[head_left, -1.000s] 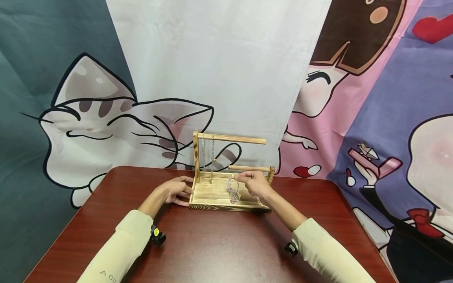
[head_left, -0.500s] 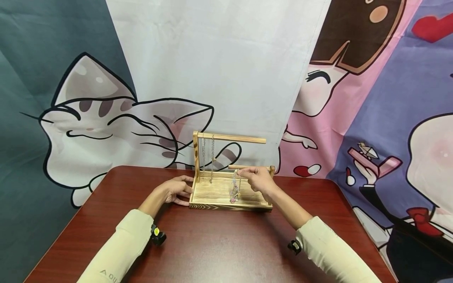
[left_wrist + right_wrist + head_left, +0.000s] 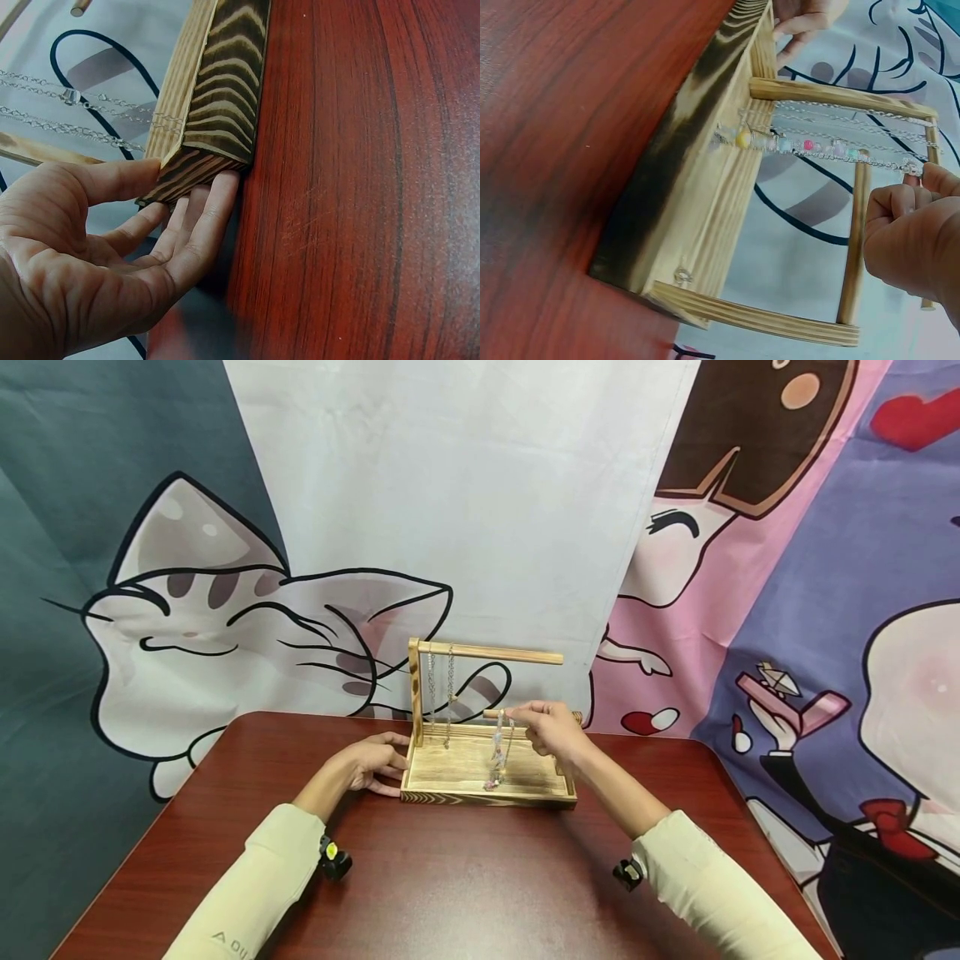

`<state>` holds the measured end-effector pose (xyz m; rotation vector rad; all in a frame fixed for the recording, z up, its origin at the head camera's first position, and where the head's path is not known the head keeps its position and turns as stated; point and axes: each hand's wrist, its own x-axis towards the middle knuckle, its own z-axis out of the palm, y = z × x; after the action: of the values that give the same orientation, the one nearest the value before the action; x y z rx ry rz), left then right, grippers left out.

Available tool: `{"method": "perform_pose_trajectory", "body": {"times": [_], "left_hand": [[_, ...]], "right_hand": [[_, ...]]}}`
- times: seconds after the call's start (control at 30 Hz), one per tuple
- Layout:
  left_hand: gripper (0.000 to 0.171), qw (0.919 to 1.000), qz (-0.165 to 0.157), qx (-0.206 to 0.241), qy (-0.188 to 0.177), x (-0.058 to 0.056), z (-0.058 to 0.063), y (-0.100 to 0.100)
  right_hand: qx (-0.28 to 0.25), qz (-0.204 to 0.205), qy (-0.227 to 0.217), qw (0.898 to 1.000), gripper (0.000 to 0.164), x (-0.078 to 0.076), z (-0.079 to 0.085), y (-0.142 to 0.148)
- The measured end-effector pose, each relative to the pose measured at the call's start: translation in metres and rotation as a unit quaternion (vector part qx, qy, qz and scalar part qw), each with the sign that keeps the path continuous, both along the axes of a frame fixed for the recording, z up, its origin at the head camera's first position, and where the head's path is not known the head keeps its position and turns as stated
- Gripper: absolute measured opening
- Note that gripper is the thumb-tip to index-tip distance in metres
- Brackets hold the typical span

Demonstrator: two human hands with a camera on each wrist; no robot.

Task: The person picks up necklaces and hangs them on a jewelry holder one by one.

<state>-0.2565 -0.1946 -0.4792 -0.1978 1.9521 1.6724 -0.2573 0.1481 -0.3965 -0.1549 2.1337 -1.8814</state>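
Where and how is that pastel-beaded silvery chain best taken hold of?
Probably at the top: pinch the pastel-beaded silvery chain lightly from the right side, as the bare right hand does. It hangs limp in a long, narrow loop, so a top pinch should let both strands and their beads fall in line below.

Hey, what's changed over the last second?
The right hand, still pinching the beaded strand, has moved up and slightly right in the head view, bringing the strand's top near the free end of the lower bar. Nothing was taken up or let go. The left hand still touches the wooden stand, and the silvery chains still hang from the upper bar.
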Motion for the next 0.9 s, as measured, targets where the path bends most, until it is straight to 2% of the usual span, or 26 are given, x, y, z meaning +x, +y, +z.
{"method": "perform_pose_trajectory", "body": {"times": [0.27,0.63,0.9], "left_hand": [[0.069,1.0000,0.000,-0.001,-0.002,-0.001,0.001,0.001],[0.069,1.0000,0.000,-0.001,-0.006,-0.002,-0.001,0.001],[0.069,1.0000,-0.003,-0.001,-0.003,-0.003,0.000,-0.001]], "right_hand": [[-0.017,0.013,0.009,1.000,0.016,0.001,0.015,0.005],[-0.035,0.013,0.023,0.999,0.025,0.000,0.031,0.008],[-0.039,0.012,0.034,0.999,0.025,0.001,0.046,0.009]]}}
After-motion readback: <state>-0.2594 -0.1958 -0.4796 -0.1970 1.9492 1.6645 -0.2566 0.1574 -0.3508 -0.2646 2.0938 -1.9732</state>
